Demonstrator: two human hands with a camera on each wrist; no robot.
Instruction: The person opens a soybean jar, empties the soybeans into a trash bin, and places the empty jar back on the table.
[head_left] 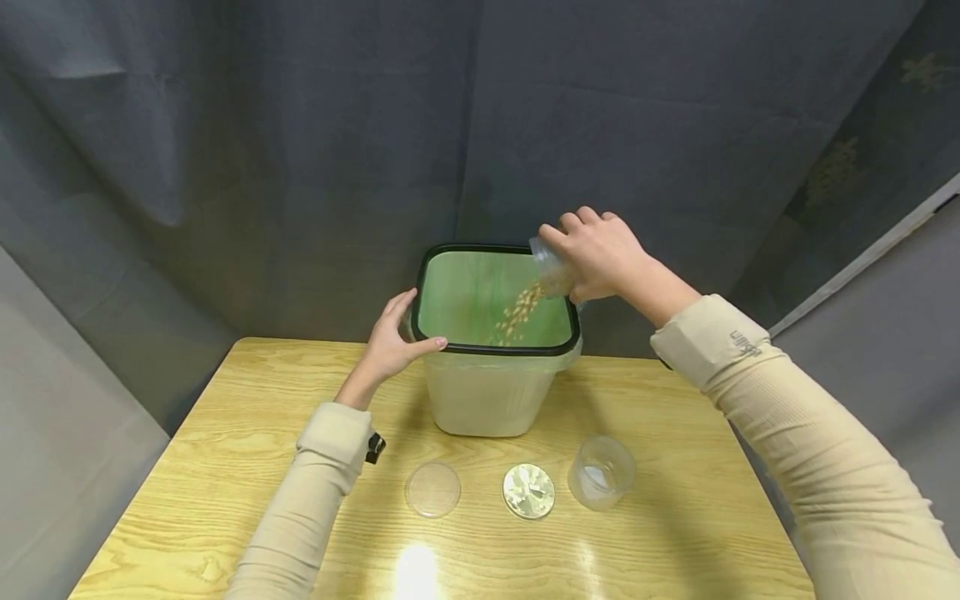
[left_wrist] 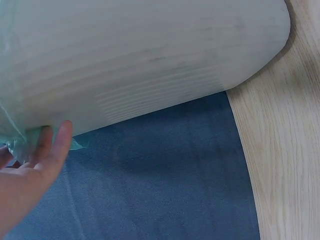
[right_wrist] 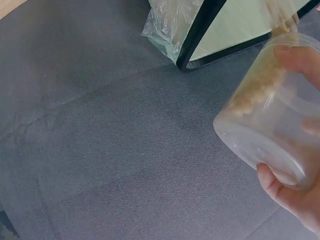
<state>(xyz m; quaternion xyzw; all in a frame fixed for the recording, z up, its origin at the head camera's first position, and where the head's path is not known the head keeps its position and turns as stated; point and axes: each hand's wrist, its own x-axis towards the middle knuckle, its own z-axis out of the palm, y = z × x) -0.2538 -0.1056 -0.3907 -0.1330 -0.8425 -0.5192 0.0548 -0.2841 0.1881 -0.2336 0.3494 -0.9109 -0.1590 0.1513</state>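
Note:
A pale trash bin [head_left: 487,400] with a black rim and a thin green liner [head_left: 468,287] stands upright on the table. My left hand [head_left: 390,337] grips its near left corner, thumb over the front rim and fingers along the side. Above the bin's right side, my right hand [head_left: 600,254] holds a tilted clear plastic jar [right_wrist: 280,130], its mouth towards the bin. Small tan nut-like pieces [head_left: 519,312] fall from the mouth into the bin. Some of these pieces [right_wrist: 257,92] still lie along the jar's inner wall.
On the wooden table [head_left: 285,417] in front of the bin lie a clear round lid [head_left: 433,490] and a shiny gold-coloured lid [head_left: 528,491]. To their right is a second clear plastic container [head_left: 602,472]. A dark grey curtain [head_left: 337,167] hangs right behind the bin.

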